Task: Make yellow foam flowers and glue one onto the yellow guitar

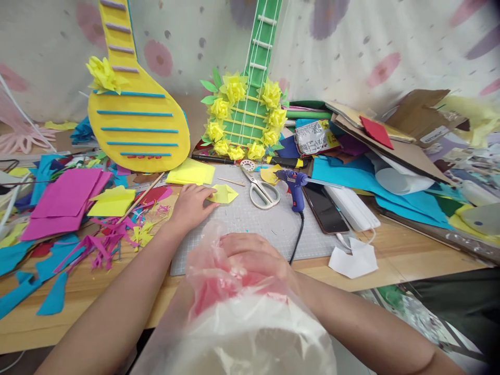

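My left hand (192,207) rests over the grey cutting mat (242,219), thumb and fingertips closing on the left edge of a small folded piece of yellow paper (225,194). Nearer to me, my right hand (253,252) has its fingers bent over the rim of a translucent plastic bag (265,333), which shows pink near the top. Part of that hand is blurred behind the plastic. Beyond the hands lie white-handled scissors (264,192), a thin wooden stick (231,182) and a blue glue gun (295,188) with its cord trailing toward me.
A yellow paper guitar (136,122) and a green one (250,120) ringed with yellow flowers lean at the back. Magenta sheets (64,200) and coloured scraps cover the left. On the right are a phone (325,208), a white power bank (353,207), blue paper (351,177) and stacked cardboard (390,146).
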`<state>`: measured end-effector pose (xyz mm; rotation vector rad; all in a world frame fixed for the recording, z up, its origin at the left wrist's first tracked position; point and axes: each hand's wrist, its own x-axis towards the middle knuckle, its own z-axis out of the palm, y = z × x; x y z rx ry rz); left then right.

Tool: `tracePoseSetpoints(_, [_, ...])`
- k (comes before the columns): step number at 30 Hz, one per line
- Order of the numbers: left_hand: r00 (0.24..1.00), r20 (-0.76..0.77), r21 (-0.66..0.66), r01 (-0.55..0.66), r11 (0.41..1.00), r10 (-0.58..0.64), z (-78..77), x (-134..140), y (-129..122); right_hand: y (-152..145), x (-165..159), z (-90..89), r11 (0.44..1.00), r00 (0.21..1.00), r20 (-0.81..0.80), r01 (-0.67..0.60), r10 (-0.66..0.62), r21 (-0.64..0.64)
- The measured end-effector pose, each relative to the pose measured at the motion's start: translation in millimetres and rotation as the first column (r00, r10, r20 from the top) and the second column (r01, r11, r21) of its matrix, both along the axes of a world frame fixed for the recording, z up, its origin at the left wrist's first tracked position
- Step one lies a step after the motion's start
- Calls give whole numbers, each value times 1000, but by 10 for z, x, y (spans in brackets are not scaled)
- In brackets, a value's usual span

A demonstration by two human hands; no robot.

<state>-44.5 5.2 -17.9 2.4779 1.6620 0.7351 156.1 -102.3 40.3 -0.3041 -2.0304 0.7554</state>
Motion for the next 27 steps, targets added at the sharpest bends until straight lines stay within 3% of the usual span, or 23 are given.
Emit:
tracePoseSetpoints(7, [997, -60, -16, -52, 999, 51, 74, 44, -50, 4, -21, -9, 990, 999, -33, 8, -4, 139])
tracePoseSetpoints(21, [999, 30, -56, -41, 998, 43, 21, 22, -14, -5, -26, -38, 991, 1000, -2, 32, -32, 128])
tracePoseSetpoints(27, [1000, 25, -57, -14, 998, 16, 20, 26, -21, -18, -17, -80, 996, 992, 111, 53, -62, 77])
